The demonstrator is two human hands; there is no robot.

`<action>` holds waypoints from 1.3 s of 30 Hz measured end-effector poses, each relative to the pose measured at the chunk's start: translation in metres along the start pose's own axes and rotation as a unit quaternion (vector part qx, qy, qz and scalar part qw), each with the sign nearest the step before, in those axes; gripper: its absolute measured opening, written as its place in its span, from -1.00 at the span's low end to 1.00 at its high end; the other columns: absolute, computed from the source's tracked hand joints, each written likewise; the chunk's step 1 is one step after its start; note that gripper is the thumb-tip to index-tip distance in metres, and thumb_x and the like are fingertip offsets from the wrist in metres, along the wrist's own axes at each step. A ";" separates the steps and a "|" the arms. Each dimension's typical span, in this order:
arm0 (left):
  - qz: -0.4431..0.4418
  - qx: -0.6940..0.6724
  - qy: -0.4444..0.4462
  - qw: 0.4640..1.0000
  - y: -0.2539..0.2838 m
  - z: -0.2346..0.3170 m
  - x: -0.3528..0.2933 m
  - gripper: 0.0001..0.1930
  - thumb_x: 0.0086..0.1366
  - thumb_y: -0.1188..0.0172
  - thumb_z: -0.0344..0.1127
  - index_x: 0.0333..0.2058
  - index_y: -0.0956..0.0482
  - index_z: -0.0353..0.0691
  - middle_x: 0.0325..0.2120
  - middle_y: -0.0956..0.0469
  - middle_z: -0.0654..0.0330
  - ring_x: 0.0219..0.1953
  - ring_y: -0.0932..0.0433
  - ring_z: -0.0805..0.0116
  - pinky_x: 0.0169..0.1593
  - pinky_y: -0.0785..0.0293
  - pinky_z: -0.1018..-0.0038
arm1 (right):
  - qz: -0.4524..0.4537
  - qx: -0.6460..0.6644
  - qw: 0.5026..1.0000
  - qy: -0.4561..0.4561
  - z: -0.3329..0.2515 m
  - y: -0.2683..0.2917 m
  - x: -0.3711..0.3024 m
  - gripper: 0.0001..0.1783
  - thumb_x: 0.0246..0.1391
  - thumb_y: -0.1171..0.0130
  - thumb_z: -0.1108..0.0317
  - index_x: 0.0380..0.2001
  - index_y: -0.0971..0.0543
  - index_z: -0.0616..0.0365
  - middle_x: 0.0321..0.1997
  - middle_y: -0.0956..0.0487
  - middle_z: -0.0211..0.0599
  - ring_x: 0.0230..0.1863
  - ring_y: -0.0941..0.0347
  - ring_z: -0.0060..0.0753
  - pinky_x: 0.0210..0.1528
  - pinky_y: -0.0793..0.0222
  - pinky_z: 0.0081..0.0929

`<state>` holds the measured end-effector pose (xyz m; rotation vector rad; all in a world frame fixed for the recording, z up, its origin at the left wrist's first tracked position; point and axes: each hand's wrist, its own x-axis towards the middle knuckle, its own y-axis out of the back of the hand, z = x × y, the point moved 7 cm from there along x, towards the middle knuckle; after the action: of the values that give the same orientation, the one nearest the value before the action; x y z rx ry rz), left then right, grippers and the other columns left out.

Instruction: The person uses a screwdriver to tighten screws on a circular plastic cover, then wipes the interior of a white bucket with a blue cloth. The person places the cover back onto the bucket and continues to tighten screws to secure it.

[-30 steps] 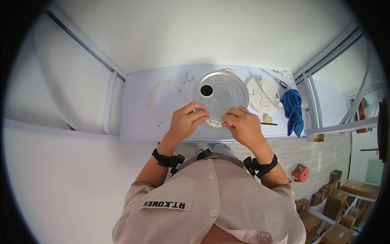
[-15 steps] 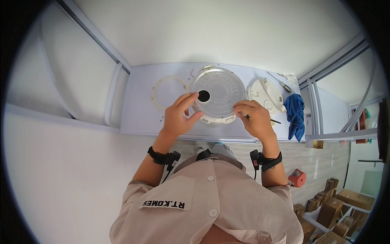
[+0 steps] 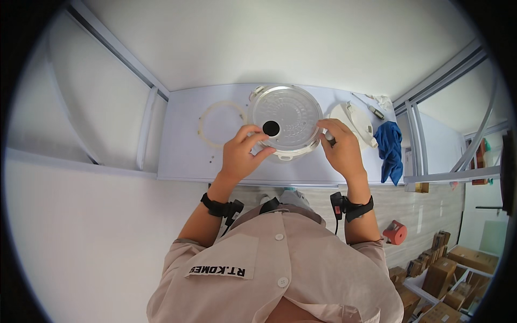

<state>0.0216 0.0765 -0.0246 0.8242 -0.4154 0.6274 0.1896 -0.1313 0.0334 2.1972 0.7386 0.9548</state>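
Observation:
A round lid (image 3: 293, 107) lies on the white table, with a shiny embossed metal plate inside a white plastic rim. Near its front left is a round black spot (image 3: 271, 128). My left hand (image 3: 242, 153) pinches the rim at the front left, fingertips beside that black spot. At the right edge my right hand (image 3: 340, 146) has thumb and fingers closed on the rim. A small dark item shows between its thumb and fingers; its kind is unclear. Behind that hand, partly hidden, sits a white plastic cover (image 3: 353, 119).
A thin cream ring (image 3: 200, 126) lies left of the lid, with a few tiny screws (image 3: 211, 160) in front of it. A blue cloth (image 3: 390, 153) hangs over the right front edge, near a screwdriver-like tool (image 3: 375, 112). A metal-framed wall (image 3: 153, 107) bounds the left side.
The lid has turned counterclockwise and shifted slightly left; its rim tabs sit in new places. My right hand moved up along the right edge, while my left hand stayed near the black spot.

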 end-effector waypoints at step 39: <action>-0.112 0.072 -0.029 0.991 -0.041 0.061 0.046 -0.95 0.30 -0.49 -0.24 -0.28 -0.89 0.09 -0.38 -0.67 0.41 -0.34 -0.61 0.24 -0.28 -0.58 0.29 | 0.035 0.346 0.937 0.016 -0.044 0.039 -0.004 -0.16 0.44 -0.35 0.36 0.65 -0.24 0.17 0.30 -0.61 -0.01 0.21 -0.67 -0.18 0.23 -0.63 -0.24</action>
<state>0.0768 0.0234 0.0170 1.0135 -0.3276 0.4281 0.1625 -0.1458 0.0837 2.8276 1.1525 0.8432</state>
